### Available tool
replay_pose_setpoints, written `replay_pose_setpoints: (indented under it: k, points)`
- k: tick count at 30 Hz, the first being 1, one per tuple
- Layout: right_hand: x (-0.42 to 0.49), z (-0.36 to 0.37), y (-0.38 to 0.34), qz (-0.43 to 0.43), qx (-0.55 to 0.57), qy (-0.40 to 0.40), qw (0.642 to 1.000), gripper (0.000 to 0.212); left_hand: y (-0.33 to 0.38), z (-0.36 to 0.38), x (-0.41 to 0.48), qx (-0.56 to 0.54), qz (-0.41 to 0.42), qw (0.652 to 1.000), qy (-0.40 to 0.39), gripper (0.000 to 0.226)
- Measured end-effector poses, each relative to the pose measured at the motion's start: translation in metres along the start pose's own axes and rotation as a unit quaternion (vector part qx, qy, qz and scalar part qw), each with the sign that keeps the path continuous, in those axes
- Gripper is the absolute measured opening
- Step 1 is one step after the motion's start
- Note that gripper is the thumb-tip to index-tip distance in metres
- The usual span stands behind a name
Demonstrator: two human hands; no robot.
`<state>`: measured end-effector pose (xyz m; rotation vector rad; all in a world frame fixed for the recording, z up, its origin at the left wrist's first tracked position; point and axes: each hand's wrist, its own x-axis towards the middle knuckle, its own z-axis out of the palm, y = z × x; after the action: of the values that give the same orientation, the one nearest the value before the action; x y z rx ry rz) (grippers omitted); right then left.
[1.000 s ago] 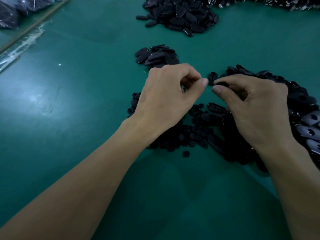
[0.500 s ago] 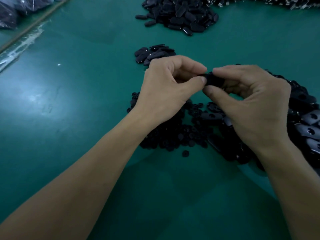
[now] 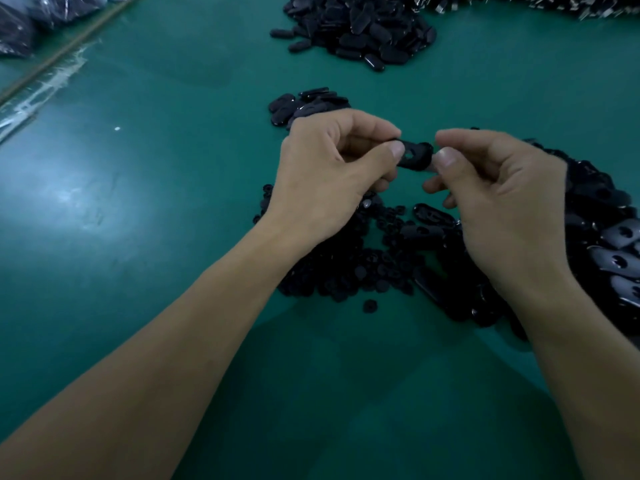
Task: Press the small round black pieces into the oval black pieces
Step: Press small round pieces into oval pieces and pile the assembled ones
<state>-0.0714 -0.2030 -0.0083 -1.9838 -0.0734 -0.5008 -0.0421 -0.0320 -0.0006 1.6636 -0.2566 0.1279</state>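
An oval black piece [image 3: 415, 155] with a hole in its middle is held above the green table between both hands. My left hand [image 3: 332, 174] pinches its left end with thumb and forefinger. My right hand [image 3: 498, 199] pinches its right end. Below the hands lies a heap of small round black pieces [image 3: 349, 268]. A heap of loose oval black pieces [image 3: 609, 237] spreads under and to the right of my right hand. Whether a round piece sits in the held oval piece is not visible.
A small pile of oval pieces [image 3: 304, 103] lies just behind my left hand. A bigger pile [image 3: 363, 32] sits at the far middle of the green table [image 3: 138, 220]. Plastic bags [image 3: 20, 26] and a strip lie at the far left edge.
The hands came together and lifted slightly. The oval piece, earlier mostly hidden in my right fingers, is now held flat between both hands with its hole showing.
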Motion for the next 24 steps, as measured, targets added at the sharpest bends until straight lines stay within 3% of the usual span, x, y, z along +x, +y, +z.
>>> replay_pose_setpoints:
  k: [4, 7, 9, 16, 24]
  points:
    - [-0.005, 0.001, 0.0, -0.07, -0.246, -0.097, 0.962, 0.035, -0.002, -0.002, 0.003, -0.008, -0.006, 0.998, 0.067, 0.01]
    - [-0.008, 0.004, -0.004, -0.086, -0.298, -0.204, 0.928, 0.046, -0.002, -0.002, 0.005, 0.002, -0.012, 0.997, 0.078, 0.01]
    - [-0.01, 0.006, -0.003, -0.089, -0.299, -0.232, 0.921, 0.044, -0.002, -0.002, 0.005, -0.001, -0.013, 0.997, 0.078, 0.012]
    - [-0.012, 0.01, 0.002, -0.104, -0.289, -0.194, 0.932, 0.018, -0.002, -0.001, 0.005, 0.009, -0.001, 0.997, 0.08, 0.013]
    - [-0.014, 0.011, 0.002, -0.108, -0.264, -0.176, 0.942, 0.019, -0.003, -0.001, 0.005, 0.028, 0.011, 0.996, 0.089, 0.013]
